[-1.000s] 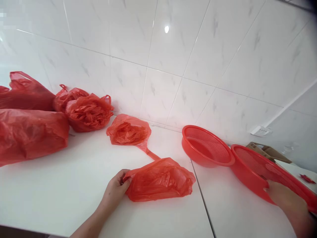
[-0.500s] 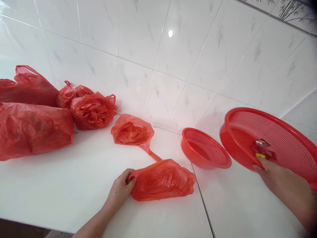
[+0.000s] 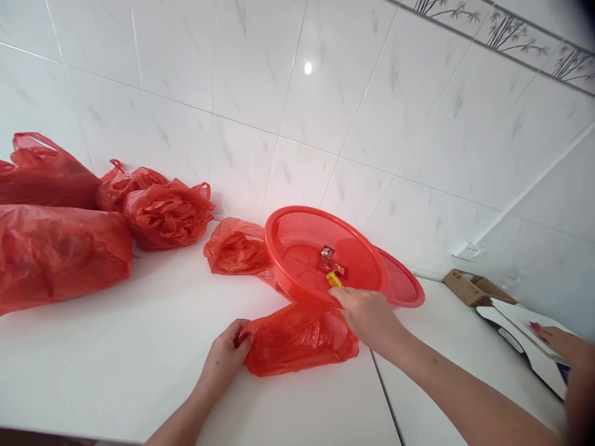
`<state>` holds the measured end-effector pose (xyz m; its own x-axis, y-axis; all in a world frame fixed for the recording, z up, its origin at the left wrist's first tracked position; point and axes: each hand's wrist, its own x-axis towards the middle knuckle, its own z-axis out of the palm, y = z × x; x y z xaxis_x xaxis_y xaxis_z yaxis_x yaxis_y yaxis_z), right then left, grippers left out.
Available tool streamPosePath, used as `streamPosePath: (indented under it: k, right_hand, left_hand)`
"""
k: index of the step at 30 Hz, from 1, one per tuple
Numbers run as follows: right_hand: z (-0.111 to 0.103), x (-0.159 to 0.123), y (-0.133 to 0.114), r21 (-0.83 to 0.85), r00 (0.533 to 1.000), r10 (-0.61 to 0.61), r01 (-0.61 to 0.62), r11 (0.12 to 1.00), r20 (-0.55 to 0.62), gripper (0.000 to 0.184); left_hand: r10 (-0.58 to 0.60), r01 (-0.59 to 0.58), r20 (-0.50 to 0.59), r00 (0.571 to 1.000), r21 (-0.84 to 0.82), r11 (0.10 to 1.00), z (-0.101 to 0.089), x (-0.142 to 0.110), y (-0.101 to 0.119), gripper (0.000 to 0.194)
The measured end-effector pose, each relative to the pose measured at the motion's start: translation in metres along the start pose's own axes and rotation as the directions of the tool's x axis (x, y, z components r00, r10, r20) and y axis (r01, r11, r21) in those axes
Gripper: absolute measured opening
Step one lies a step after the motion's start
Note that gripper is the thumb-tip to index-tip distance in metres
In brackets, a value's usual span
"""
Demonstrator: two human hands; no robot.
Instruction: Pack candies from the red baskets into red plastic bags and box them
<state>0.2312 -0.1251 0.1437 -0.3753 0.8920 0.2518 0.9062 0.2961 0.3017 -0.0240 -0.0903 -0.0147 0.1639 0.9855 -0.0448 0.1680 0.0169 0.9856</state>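
My left hand (image 3: 229, 348) pinches the left edge of a red plastic bag (image 3: 302, 344) that lies on the white table. My right hand (image 3: 365, 310) grips the near rim of a large red plastic basket (image 3: 297, 217), its fingers partly hidden. Tilted towards me, the basket hangs over the far side of the bag. A few small wrapped packets (image 3: 335, 266), one of them yellow, lie inside it. Behind its right side shows part of a smaller red basket (image 3: 402, 279).
Several stuffed red bags (image 3: 170, 214) stand at the left by the tiled wall. Another crumpled red bag (image 3: 237, 248) lies beyond my left hand. At the right are a cardboard box (image 3: 469, 288), a white scale (image 3: 515, 334) and another person's hand (image 3: 558, 341) on the scale.
The large basket has moved left with my right hand, from the right side to above the bag. The view has shifted right, bringing in the scale, box and other hand.
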Motion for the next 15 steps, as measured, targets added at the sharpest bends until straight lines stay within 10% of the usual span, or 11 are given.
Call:
streamPosePath:
  k: [15]
  right_hand:
    - [0.040,-0.039,0.072,-0.177,0.921,0.350,-0.320,0.931,0.172,0.031]
  left_hand:
    - [-0.042,0.038,-0.062,0.997,-0.065,0.997,-0.001,0.003,-0.002,0.030]
